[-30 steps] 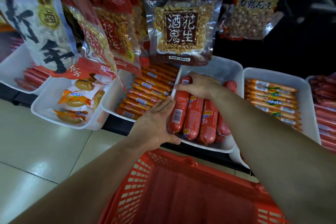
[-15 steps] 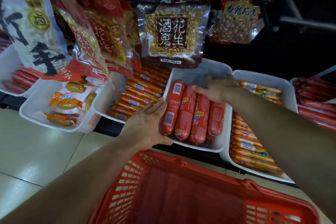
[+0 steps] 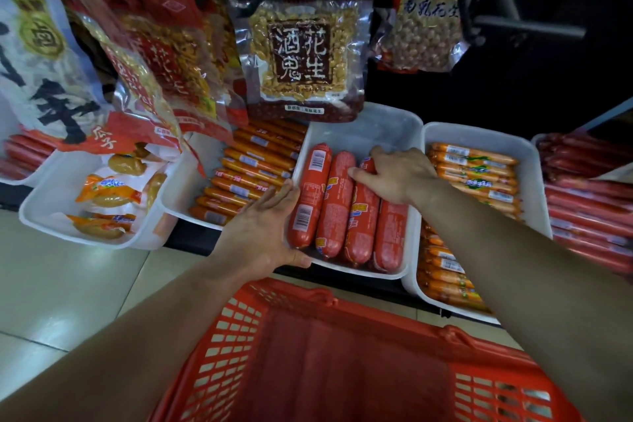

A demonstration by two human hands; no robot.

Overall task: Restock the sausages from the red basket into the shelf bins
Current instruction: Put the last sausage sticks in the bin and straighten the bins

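Note:
Several thick red sausages [image 3: 310, 195] lie side by side in a white shelf bin [image 3: 376, 120] at the middle of the view. My left hand [image 3: 263, 226] grips this bin's front left corner, fingers along the left wall and thumb on the front rim. My right hand [image 3: 397, 175] reaches in from the right, thumb and fingers closed around the far end of the third sausage. The red basket [image 3: 236, 336] sits directly below the bin, under my forearms; its inside is dark.
A bin of thin orange sausages [image 3: 246, 175] adjoins on the left, another orange-sausage bin [image 3: 479, 134] on the right, with red sausages [image 3: 589, 209] beyond. A bin of yellow packets [image 3: 102, 192] is far left. Peanut bags [image 3: 301, 55] hang low over the bins. Tiled floor [image 3: 51, 284] lies at left.
My right hand moved from the leftmost sausage's far end to the right side of the bin, then settled on the third sausage. My left hand stayed at the bin's corner.

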